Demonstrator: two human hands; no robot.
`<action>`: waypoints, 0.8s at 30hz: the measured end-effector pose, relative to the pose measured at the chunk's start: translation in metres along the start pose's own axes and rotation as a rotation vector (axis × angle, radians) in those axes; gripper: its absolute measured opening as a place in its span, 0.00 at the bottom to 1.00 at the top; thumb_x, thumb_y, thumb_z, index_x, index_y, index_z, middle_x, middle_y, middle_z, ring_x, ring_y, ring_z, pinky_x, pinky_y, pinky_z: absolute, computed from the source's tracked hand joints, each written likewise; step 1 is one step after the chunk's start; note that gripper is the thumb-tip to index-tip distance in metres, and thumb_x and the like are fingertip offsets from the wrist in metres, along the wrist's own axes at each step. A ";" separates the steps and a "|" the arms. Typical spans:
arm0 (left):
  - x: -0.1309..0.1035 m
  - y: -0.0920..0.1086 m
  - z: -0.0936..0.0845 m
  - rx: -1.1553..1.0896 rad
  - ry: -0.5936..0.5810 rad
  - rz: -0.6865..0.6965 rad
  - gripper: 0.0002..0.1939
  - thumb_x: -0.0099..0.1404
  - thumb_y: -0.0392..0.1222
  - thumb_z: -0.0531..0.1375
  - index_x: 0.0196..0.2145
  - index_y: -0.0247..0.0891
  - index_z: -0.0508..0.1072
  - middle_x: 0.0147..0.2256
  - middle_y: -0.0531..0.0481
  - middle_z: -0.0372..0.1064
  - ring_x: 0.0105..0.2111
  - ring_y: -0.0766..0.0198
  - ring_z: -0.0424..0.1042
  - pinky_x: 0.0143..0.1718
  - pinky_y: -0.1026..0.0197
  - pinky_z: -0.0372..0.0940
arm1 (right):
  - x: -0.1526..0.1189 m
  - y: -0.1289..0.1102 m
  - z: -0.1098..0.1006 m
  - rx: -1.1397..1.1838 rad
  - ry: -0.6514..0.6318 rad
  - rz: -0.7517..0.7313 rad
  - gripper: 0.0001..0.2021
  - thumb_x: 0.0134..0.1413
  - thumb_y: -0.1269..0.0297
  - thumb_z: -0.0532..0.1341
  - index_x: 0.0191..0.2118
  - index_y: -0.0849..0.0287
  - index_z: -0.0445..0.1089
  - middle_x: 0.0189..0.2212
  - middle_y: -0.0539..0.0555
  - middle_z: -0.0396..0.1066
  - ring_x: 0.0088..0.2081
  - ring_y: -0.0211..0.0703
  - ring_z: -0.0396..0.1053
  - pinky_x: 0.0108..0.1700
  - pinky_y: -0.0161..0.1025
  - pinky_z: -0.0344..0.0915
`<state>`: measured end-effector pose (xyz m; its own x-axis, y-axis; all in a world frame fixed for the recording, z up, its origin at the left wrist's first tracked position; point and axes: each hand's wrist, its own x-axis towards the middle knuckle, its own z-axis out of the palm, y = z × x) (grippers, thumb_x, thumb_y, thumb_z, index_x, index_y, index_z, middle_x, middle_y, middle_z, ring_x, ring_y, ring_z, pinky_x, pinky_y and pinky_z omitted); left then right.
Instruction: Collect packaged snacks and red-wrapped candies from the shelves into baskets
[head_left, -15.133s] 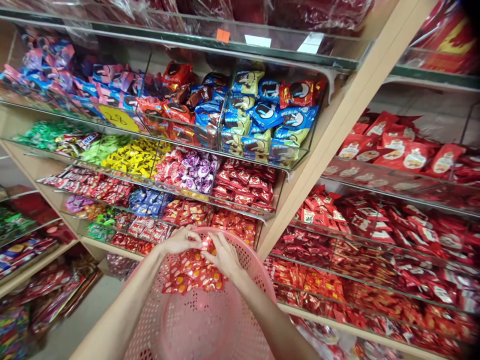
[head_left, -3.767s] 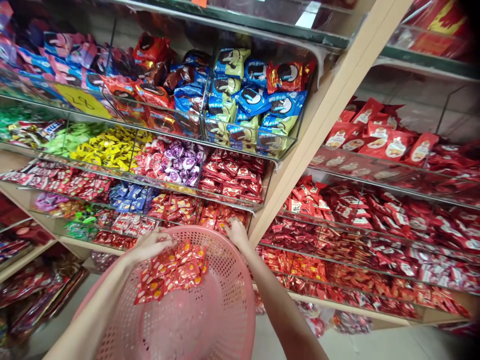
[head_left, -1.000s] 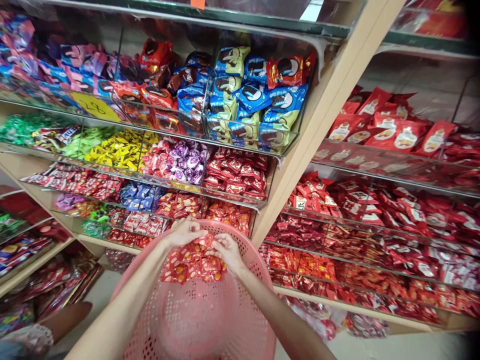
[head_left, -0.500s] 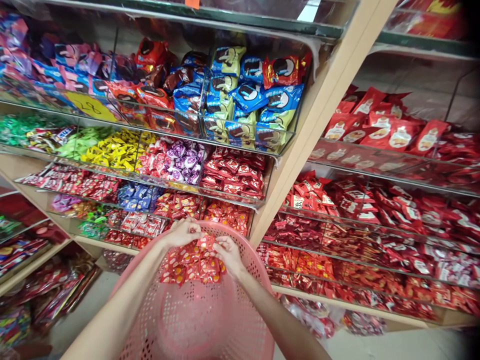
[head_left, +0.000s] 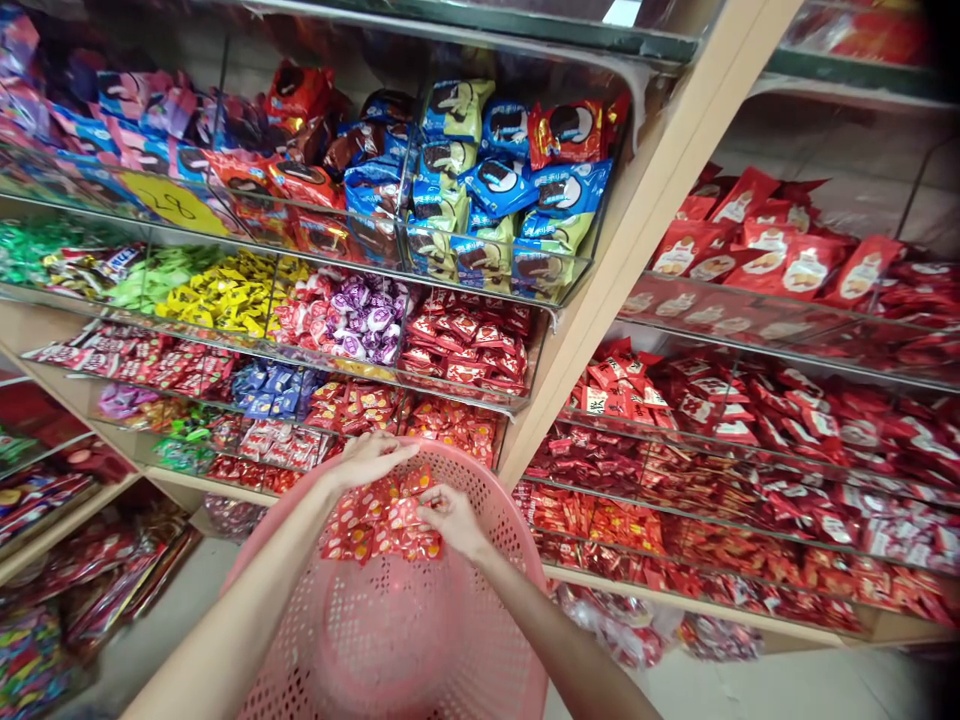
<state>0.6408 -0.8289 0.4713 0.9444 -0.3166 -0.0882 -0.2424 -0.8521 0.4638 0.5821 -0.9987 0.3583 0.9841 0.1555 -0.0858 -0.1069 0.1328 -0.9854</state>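
Inside the pink plastic basket, small red candy packets with pale round prints lie in rows against its far wall. Above them my left hand reaches across the far rim, fingers stretched out and nothing visible in them. My right hand is at the right edge of the rows, thumb and finger pinched on a red candy packet. The perforated bottom of the basket shows bare nearer to me.
Right behind the basket rise shelves with clear bins of wrapped sweets, among them yellow candies, purple-and-white candies and blue snack packs. A slanting wooden post divides them from red packets on the right.
My left hand has come off the packet that both hands were at, and its fingers have straightened. My right hand has moved slightly down and left among the packets.
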 end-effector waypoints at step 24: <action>0.004 0.002 -0.001 -0.025 -0.024 -0.020 0.32 0.55 0.70 0.44 0.29 0.47 0.78 0.48 0.51 0.69 0.52 0.48 0.61 0.55 0.48 0.49 | 0.004 -0.045 -0.012 -1.208 0.312 -0.432 0.10 0.58 0.60 0.50 0.33 0.58 0.64 0.30 0.55 0.69 0.32 0.43 0.66 0.35 0.37 0.59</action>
<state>0.6440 -0.8311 0.4730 0.9434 -0.3095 -0.1188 -0.2173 -0.8479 0.4836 0.5930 -1.0162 0.4001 0.9154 0.0689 0.3967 0.2547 -0.8621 -0.4381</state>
